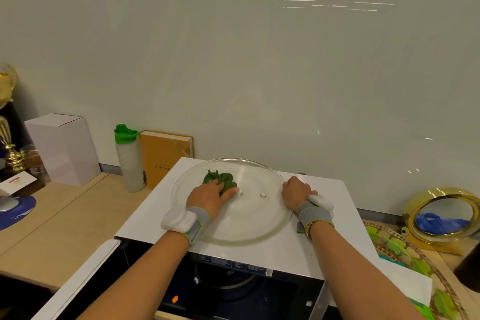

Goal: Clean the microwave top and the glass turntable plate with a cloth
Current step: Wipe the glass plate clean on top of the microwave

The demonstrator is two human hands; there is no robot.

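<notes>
From the head view, a crumpled green cloth (220,182) is being pressed under the flat-fingered left hand (210,196) onto the clear glass turntable plate (249,226), which is being gripped at its right rim by the right hand (296,192) atop the white microwave (324,218).

The left hand (211,196) covers the near part of the green cloth (220,181), so its full shape cannot be seen. The right hand (296,193) hides the glass plate's (246,231) rim at 3 o'clock. The open microwave door (78,283) is cut off at the bottom edge. At 9 o'clock, a trophy (9,122) runs off the left edge. The book's (162,156) cover lettering is too small to read
</notes>
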